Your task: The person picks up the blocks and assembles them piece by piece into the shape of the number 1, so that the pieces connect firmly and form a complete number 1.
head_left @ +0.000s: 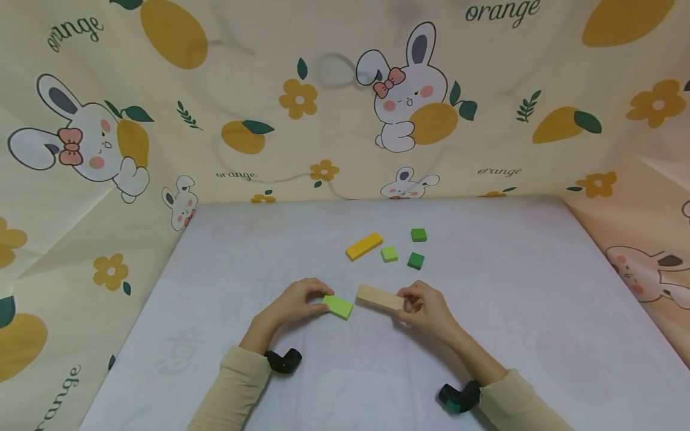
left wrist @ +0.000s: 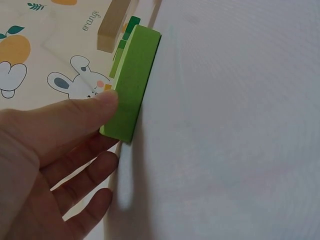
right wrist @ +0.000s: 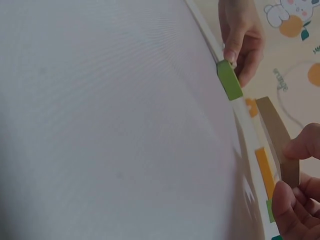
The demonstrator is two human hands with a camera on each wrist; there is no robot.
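Observation:
My left hand (head_left: 298, 301) pinches a light green block (head_left: 338, 307) by its left end, thumb on the near side. In the left wrist view the thumb presses on the long face of this green block (left wrist: 133, 85), and the other fingers are partly hidden behind it. A plain wooden block (head_left: 379, 298), longer than the green one, is held at its right end by my right hand (head_left: 429, 306). In the right wrist view thumb and fingertips grip that wooden block (right wrist: 278, 140), which appears raised off the table. A small gap separates the two held blocks.
Beyond the hands lie a yellow-orange block (head_left: 364, 246), a small light green block (head_left: 389, 254) and two darker green blocks, one far (head_left: 418, 234) and one nearer (head_left: 415, 261). The white table (head_left: 259, 239) meets a patterned cloth (head_left: 323, 131) at the back and sides.

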